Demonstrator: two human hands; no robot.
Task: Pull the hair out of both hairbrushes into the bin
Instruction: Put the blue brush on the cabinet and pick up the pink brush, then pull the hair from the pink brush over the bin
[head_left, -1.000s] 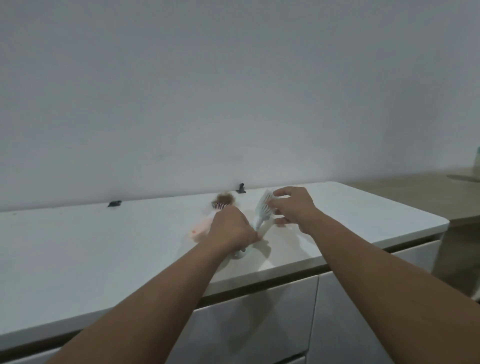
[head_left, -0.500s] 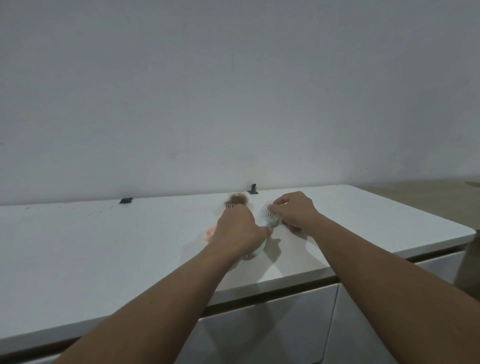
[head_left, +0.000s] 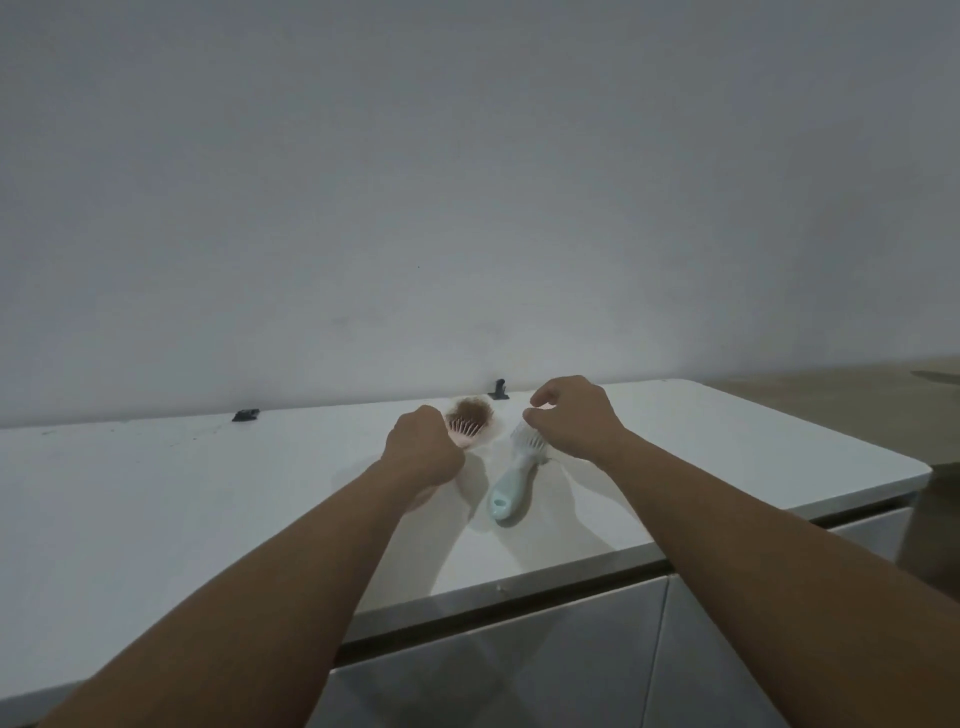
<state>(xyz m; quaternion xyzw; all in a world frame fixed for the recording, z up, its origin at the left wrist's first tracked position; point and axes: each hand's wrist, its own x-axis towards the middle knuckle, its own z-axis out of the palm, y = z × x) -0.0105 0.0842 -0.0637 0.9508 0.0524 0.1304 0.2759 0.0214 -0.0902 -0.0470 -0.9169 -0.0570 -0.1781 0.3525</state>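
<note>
The left hand (head_left: 422, 449) is curled into a fist by the pink brush (head_left: 470, 432), which is full of brown hair (head_left: 474, 406). The right hand (head_left: 574, 415) pinches its fingers over the blue brush (head_left: 514, 475) lying on the white counter (head_left: 208, 493)

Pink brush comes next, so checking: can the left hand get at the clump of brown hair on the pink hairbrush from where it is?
Probably yes. The left hand, loosely fisted, sits right beside the pink hairbrush, and the clump of brown hair lies exposed just beyond it. The mint-green hairbrush and right hand are off to the side.
</note>
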